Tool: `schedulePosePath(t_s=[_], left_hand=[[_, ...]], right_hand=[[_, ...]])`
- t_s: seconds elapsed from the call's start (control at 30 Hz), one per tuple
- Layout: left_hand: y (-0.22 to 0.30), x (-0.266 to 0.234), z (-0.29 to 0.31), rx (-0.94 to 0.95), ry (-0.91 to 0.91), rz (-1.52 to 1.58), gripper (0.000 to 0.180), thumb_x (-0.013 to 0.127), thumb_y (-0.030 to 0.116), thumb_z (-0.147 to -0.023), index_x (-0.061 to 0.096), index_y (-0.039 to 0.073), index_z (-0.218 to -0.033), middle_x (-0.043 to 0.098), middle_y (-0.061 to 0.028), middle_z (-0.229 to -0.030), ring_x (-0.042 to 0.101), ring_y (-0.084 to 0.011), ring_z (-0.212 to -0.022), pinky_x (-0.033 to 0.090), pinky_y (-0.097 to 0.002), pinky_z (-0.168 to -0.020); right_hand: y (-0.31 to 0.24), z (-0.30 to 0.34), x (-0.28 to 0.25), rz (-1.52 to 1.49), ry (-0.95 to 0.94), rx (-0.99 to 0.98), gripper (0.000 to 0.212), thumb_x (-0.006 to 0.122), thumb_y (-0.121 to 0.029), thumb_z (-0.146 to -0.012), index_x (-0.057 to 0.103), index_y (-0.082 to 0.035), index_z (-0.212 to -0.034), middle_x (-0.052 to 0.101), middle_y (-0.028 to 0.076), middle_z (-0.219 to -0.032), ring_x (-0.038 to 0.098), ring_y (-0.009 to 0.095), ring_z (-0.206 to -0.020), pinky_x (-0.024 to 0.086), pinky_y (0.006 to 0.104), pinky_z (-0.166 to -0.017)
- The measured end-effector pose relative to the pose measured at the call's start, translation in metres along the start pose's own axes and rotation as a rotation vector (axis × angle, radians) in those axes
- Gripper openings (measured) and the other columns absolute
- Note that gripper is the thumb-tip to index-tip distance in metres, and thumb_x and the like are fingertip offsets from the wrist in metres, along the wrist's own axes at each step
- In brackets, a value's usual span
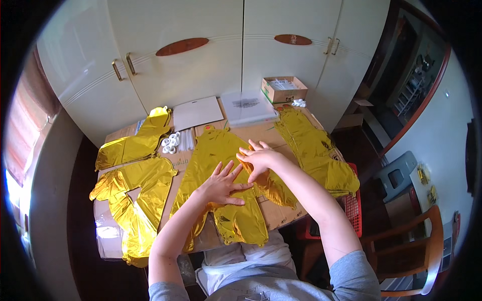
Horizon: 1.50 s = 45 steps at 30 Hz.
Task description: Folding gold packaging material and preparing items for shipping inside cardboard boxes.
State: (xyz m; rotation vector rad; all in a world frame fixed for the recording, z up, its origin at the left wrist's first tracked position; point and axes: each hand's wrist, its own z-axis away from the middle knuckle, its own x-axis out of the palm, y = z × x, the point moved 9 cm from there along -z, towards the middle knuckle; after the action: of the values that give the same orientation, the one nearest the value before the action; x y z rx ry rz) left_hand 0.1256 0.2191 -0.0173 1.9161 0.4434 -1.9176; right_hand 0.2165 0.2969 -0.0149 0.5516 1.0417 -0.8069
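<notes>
A flat gold foil balloon [208, 150] lies in front of me on the cardboard-covered table. My left hand [221, 188] rests on its middle with the fingers spread. Just to the right, my right hand [261, 159] lies over a raised, crumpled fold of the same foil, fingers stretched and thumb apart. Part of the fold is hidden beneath this hand. More flat gold foil balloons are spread on both sides: a creased one [145, 183] at the near left, another [135, 143] behind it, and some [316, 160] at the right.
White rings of ribbon or tape [170, 143] sit beside clear thin sticks [187, 140]. At the back are a grey-white board [197, 113], a translucent plastic sheet [248, 107] and a cardboard box [284, 91] of white sticks. A red basket [354, 213] and wooden chair [432, 236] stand right.
</notes>
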Motion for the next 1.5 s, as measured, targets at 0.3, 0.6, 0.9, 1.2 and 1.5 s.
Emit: schedulePosePath(t_s=[0.3, 0.6, 0.9, 1.2, 1.5], left_hand=[[-0.002, -0.004, 0.001, -0.002, 0.034, -0.02, 0.073, 0.037, 0.084, -0.079, 0.038, 0.048, -0.142, 0.02, -0.0204, -0.156, 0.014, -0.0475, -0.143, 0.013, -0.063, -0.113], [0.003, -0.005, 0.002, 0.004, 0.097, -0.035, 0.076, 0.045, 0.085, -0.073, 0.041, 0.049, -0.14, 0.023, -0.0204, -0.155, 0.018, -0.0469, -0.142, 0.016, -0.0627, -0.113], [0.003, -0.009, 0.003, -0.015, 0.073, -0.001, 0.075, 0.045, 0.083, -0.075, 0.042, 0.046, -0.141, 0.021, -0.0207, -0.156, 0.015, -0.046, -0.143, 0.012, -0.062, -0.113], [0.004, -0.011, 0.002, -0.022, 0.061, 0.011, 0.078, 0.048, 0.083, -0.072, 0.042, 0.046, -0.141, 0.02, -0.0205, -0.156, 0.012, -0.0446, -0.144, 0.01, -0.0607, -0.115], [0.022, -0.017, 0.004, 0.142, 0.083, 0.009, 0.078, 0.037, 0.072, -0.087, 0.036, 0.023, -0.148, 0.026, -0.006, -0.157, 0.019, -0.0312, -0.146, 0.008, -0.0567, -0.117]], right_hand=[[0.006, 0.042, -0.006, -0.33, 0.584, 0.032, 0.073, 0.072, -0.046, -0.079, 0.047, -0.015, -0.14, 0.036, 0.009, -0.152, 0.028, 0.031, -0.142, 0.027, 0.0477, -0.114], [-0.084, 0.163, 0.041, -0.376, 0.887, -0.119, 0.025, 0.07, -0.023, -0.084, 0.071, -0.01, -0.105, 0.068, 0.004, -0.114, 0.059, 0.021, -0.116, 0.043, 0.037, -0.096], [-0.09, 0.165, 0.046, -0.337, 0.821, -0.088, 0.028, 0.068, -0.026, -0.086, 0.07, -0.011, -0.11, 0.066, 0.002, -0.121, 0.052, 0.02, -0.126, 0.041, 0.0354, -0.095], [-0.091, 0.163, 0.043, -0.304, 0.814, -0.075, 0.024, 0.069, -0.033, -0.085, 0.074, -0.014, -0.1, 0.068, -0.003, -0.118, 0.052, 0.02, -0.125, 0.04, 0.0379, -0.094], [-0.083, 0.158, 0.044, -0.369, 0.843, -0.082, 0.036, 0.072, -0.048, -0.076, 0.074, -0.015, -0.092, 0.068, -0.004, -0.117, 0.052, 0.022, -0.124, 0.04, 0.041, -0.094]])
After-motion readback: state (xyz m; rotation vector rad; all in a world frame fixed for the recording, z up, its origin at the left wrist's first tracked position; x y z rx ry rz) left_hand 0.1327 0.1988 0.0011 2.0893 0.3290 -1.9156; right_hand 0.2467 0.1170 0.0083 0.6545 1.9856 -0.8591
